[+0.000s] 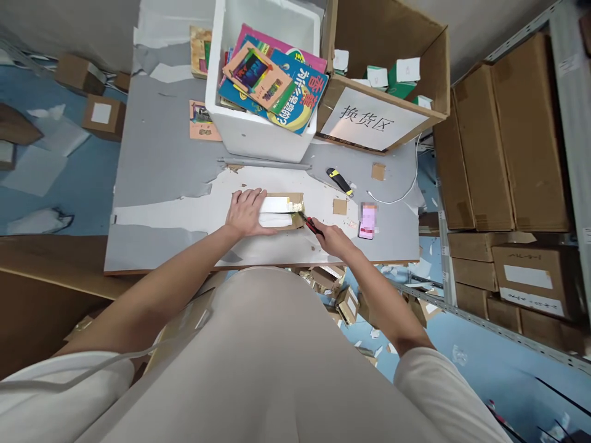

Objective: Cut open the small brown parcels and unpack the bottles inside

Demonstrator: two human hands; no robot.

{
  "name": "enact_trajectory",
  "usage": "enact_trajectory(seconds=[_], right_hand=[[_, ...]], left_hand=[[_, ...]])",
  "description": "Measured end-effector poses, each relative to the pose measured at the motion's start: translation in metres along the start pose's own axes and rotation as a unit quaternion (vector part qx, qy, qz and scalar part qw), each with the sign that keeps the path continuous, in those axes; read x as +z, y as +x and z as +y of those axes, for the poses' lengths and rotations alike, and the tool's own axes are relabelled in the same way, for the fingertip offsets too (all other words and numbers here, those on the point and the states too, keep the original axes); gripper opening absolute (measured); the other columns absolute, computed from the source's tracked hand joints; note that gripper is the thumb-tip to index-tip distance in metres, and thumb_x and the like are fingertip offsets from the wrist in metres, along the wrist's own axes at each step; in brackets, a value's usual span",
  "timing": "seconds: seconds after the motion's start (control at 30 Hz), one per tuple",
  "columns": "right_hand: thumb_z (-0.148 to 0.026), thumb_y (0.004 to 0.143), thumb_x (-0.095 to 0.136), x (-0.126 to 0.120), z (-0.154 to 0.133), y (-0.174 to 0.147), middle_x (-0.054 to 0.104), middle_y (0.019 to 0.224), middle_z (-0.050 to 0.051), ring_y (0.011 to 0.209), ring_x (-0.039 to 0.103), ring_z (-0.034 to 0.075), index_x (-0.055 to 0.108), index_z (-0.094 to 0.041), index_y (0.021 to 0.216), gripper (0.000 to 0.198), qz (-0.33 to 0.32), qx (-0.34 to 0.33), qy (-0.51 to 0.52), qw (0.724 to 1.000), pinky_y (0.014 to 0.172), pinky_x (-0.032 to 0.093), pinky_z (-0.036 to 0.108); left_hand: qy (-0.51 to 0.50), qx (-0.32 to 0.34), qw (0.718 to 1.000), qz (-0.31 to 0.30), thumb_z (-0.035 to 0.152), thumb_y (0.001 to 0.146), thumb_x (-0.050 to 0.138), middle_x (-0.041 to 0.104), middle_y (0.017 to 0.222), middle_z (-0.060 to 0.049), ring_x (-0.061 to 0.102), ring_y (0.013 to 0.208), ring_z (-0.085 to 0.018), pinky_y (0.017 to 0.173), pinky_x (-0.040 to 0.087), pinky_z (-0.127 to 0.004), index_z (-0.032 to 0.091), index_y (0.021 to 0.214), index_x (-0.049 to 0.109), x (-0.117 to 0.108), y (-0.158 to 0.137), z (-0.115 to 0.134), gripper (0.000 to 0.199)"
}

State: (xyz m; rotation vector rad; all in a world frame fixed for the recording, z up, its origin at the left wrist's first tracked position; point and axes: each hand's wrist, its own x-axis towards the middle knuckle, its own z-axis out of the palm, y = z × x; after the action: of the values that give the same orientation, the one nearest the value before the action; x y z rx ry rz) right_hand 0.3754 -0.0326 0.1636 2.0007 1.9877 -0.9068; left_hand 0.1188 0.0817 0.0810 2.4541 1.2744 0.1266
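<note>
My right hand (330, 238) is closed round the knife (313, 226), its tip at the right end of the box (276, 205). My left hand (249, 212), thumb and fingers spread wide, straddles the box's left part and holds it down. I judge that a clean cut calls for a shallow blade, light strokes and left fingers well clear. The box lies flat on the table (159, 160), near the front edge; its long axis runs left to right, knifed end pointing right
</note>
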Motion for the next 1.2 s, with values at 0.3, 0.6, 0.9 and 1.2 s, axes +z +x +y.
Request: enact_trajectory(seconds=[0.3,0.6,0.9,1.2], right_hand=[[-0.026,0.091,0.041,0.043,0.003,-0.057,0.070,0.105,0.010,0.086,0.067,0.024,0.030,-0.022,0.149,0.059,0.093,0.058,0.158,0.981,0.080,0.050,0.036],[-0.048,0.084,0.054,0.106,-0.073,0.042,0.056,0.126,0.008,0.095,0.066,0.016,0.043,-0.025,0.117,0.042,0.183,0.095,0.710,0.673,0.074,0.057,0.033],[-0.042,0.084,0.053,0.091,-0.069,0.056,0.059,0.124,0.010,0.087,0.064,0.013,0.041,-0.023,0.117,0.039,0.214,0.074,0.637,0.737,0.072,0.054,0.028],[-0.058,0.076,0.064,0.153,-0.106,-0.016,0.066,0.107,0.007,0.084,0.069,0.020,0.045,-0.027,0.107,0.048,0.179,0.143,0.772,0.593,0.068,0.057,0.036]], left_hand=[[0.003,0.009,0.999,0.035,0.074,0.055,0.063,0.043,0.140,-0.022,0.034,0.130,-0.039,0.112,0.011,-0.049,0.009,0.144,0.032,0.003,-0.002,-0.003,0.114],[-0.033,-0.194,0.979,0.047,0.063,0.081,0.040,0.047,0.133,-0.030,0.047,0.115,-0.043,0.092,0.035,-0.057,0.003,0.144,0.027,-0.003,-0.017,0.019,0.088],[-0.181,-0.152,0.972,0.016,0.043,0.087,0.042,0.044,0.137,-0.023,0.048,0.123,-0.032,0.098,0.043,-0.045,0.005,0.148,0.020,0.004,-0.080,0.000,0.075],[-0.137,-0.026,0.989,0.040,0.032,0.086,0.035,0.053,0.134,-0.017,0.046,0.128,-0.029,0.106,0.036,-0.044,0.008,0.134,0.047,-0.034,0.045,-0.051,0.054]])
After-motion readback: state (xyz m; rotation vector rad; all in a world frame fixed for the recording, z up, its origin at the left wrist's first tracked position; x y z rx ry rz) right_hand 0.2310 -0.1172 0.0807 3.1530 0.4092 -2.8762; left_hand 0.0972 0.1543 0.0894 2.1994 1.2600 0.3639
